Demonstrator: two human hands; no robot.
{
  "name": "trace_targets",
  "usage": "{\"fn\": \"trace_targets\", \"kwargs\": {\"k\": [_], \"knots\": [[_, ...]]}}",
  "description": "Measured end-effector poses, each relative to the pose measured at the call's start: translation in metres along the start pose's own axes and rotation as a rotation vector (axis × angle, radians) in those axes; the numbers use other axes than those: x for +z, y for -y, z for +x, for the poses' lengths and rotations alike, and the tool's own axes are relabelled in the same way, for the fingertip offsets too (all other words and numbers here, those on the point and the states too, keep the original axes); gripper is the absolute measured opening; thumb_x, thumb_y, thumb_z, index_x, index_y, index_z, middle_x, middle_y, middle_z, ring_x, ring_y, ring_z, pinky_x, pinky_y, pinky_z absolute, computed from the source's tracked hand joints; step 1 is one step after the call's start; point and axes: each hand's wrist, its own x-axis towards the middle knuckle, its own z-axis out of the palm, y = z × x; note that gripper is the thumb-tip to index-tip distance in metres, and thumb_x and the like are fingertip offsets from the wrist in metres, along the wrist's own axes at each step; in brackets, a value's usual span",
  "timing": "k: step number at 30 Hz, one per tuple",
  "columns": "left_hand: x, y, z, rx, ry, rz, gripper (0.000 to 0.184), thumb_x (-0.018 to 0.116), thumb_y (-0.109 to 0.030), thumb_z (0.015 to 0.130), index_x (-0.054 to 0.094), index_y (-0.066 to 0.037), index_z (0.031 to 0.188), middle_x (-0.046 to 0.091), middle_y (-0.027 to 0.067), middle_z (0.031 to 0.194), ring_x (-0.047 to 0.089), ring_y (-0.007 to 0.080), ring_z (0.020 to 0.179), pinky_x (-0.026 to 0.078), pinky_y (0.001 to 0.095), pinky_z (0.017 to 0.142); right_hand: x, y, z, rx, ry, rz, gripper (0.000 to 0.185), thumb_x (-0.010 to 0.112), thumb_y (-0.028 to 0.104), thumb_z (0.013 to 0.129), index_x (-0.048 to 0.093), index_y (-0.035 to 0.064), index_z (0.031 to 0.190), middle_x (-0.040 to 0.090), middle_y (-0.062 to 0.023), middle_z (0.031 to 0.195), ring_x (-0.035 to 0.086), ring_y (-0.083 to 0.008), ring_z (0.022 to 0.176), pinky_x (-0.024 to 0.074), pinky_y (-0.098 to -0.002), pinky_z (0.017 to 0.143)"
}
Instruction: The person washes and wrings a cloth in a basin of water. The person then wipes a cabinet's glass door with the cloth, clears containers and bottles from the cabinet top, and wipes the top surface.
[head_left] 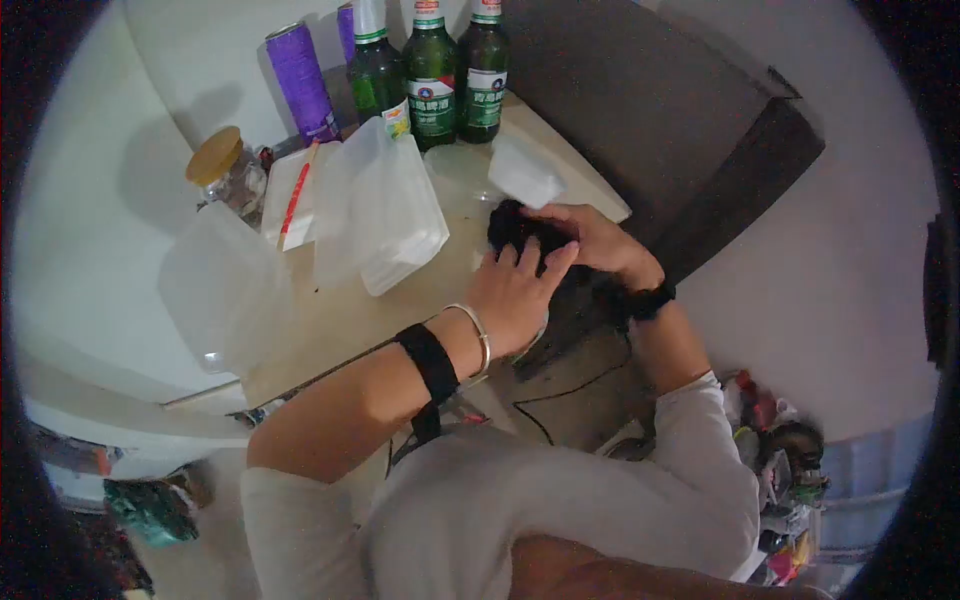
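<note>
Grey clothing lies nearest; beyond it, both hands are working at a black bundle at the table's right side, just beside a white tub. The right hand grasps it; the left hand lays bent fingers over it, though whether they clench I cannot tell. Handling it there seems to call for steady fingers and care around the tub. Clear boxes lean together, their contents unclear; the lidded jar holds something indistinct, and three green bottles stand behind.
</note>
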Motion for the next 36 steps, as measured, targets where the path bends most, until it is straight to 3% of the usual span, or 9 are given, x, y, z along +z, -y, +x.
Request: {"fn": "trace_targets", "kwargs": {"k": [2,7,9,13,16,18,24,30,36], "knots": [[0.003,0.0,0.0,-0.004,-0.023,0.009,0.088,0.071,-0.026,0.066,0.019,-0.01,0.135,0.039,0.0248,0.124,0.044,0.0423,0.107,0.037,0.0471,0.092,0.003,0.008,-0.003,-0.045,-0.111,0.374,0.08,0.067,-0.001,0.065,0.026,0.0056,0.134,0.039,-0.017,0.13,0.036,-0.0218,0.122,0.0282,-0.0326,0.101],[-0.007,-0.001,-0.006,-0.047,-0.004,0.061,0.089,0.07,-0.027,0.067,0.015,-0.012,0.136,0.041,0.0253,0.122,0.044,0.0414,0.108,0.034,0.0516,0.092,0.01,0.011,-0.001,-0.011,-0.183,0.405,0.075,0.068,0.0,0.065,0.033,0.0041,0.131,0.043,-0.0174,0.127,0.038,-0.0222,0.12,0.0303,-0.0339,0.1],[-0.009,0.001,-0.012,-0.032,0.066,0.129,0.085,0.069,-0.028,0.069,0.019,-0.009,0.135,0.042,0.0249,0.122,0.044,0.0388,0.11,0.032,0.0534,0.093,0.017,0.022,-0.005,0.028,-0.232,-0.032,0.063,0.068,0.002,0.063,0.045,0.0008,0.122,0.045,-0.0178,0.125,0.04,-0.0253,0.119,0.0305,-0.0352,0.1],[-0.009,0.004,-0.025,-0.039,0.013,0.166,0.074,0.066,-0.031,0.071,0.03,-0.006,0.13,0.043,0.0233,0.122,0.044,0.0363,0.112,0.032,0.0524,0.094,0.036,0.012,-0.01,-0.088,-0.225,-0.28,0.053,0.068,0.006,0.064,0.052,-0.0003,0.113,0.046,-0.0183,0.123,0.04,-0.0297,0.118,0.0297,-0.0368,0.1],[-0.044,-0.003,-0.029,-0.01,0.15,0.044,0.056,0.065,-0.03,0.072,0.047,-0.004,0.118,0.043,0.0224,0.122,0.043,0.0341,0.114,0.033,0.0517,0.094,0.037,0.011,-0.007,-0.105,-0.221,-0.391,0.05,0.067,0.02,0.07,0.052,0.0018,0.114,0.045,-0.0211,0.123,0.04,-0.0356,0.117,0.031,-0.0415,0.099],[-0.057,0.0,-0.021,0.07,-0.107,0.205,0.035,0.061,-0.024,0.072,0.061,-0.004,0.101,0.044,0.0198,0.122,0.039,0.0336,0.118,0.029,0.0515,0.097,0.035,0.004,-0.001,-0.157,-0.217,-0.313,0.049,0.067,0.022,0.07,0.053,0.002,0.113,0.046,-0.0208,0.122,0.041,-0.0355,0.116,0.0306,-0.0418,0.099],[-0.052,0.032,0.012,-0.016,-0.049,0.627,0.02,0.053,-0.018,0.07,0.067,-0.006,0.078,0.043,0.0118,0.126,0.028,0.0315,0.125,0.015,0.0575,0.1,0.039,0.009,-0.005,-0.115,-0.29,-0.355,0.048,0.065,0.024,0.071,0.054,0.0027,0.112,0.049,-0.0191,0.119,0.042,-0.0341,0.116,0.0282,-0.0452,0.1],[-0.041,0.041,0.035,-0.055,-0.219,0.692,0.032,0.051,-0.019,0.078,0.059,-0.008,0.107,0.041,0.0129,0.129,0.028,0.0325,0.125,0.016,0.0602,0.097,0.039,0.01,-0.007,-0.094,-0.301,-0.32,0.048,0.065,0.021,0.07,0.053,0.0039,0.113,0.05,-0.0175,0.12,0.041,-0.032,0.118,0.0213,-0.0491,0.102],[-0.036,0.054,0.045,-0.183,-0.302,0.701,0.026,0.05,-0.017,0.079,0.059,-0.006,0.102,0.051,0.0127,0.116,0.046,0.0328,0.111,0.025,0.0586,0.093,0.042,0.008,-0.006,-0.098,-0.337,-0.361,0.047,0.065,0.025,0.069,0.055,0.0046,0.11,0.049,-0.0168,0.121,0.042,-0.0307,0.116,0.0242,-0.0468,0.102]]}}
